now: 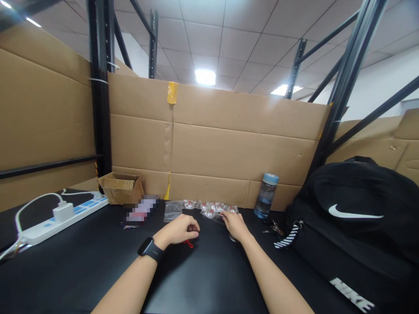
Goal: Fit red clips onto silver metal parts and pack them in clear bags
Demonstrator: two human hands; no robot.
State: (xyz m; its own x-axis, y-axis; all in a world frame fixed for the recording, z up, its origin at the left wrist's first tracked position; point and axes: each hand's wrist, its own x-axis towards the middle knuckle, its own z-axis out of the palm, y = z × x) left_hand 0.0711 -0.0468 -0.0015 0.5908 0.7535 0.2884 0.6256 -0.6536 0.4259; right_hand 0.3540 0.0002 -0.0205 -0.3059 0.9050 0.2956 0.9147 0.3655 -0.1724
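**Two hands among small packets on a black table**

The only readable writing is on the black backpack (356, 218) at the far right: a white swoosh on its upper panel and "NIKE" in white capitals lower down.

At the left edge, a white power strip (49, 224) lies on the table (81, 266) with a white charger (63, 211) plugged into it. Beside it stands a small cardboard box (121, 187), open at the top; its contents cannot be seen. Next comes a blurred thing (142, 209), then a clear plastic bag (172, 210) lying flat.

The left hand (180, 230), with a black watch (150, 249) on its wrist, rests on the table curled closed. A red cord (189, 244) sticks out from under its fingers.

Just beyond it, near the cardboard wall (212, 144), a row of small packets (209, 208) holds red and white pieces too small to make out. The right hand (235, 225) lies open with its fingers stretched flat, fingertips touching the right end of that row; it grips nothing.

A clear bottle (266, 196) with a pale blue cap stands to the right, near the backpack.

Black metal posts (100, 87) rise behind the cardboard, under a tiled ceiling with lit panels (205, 76).
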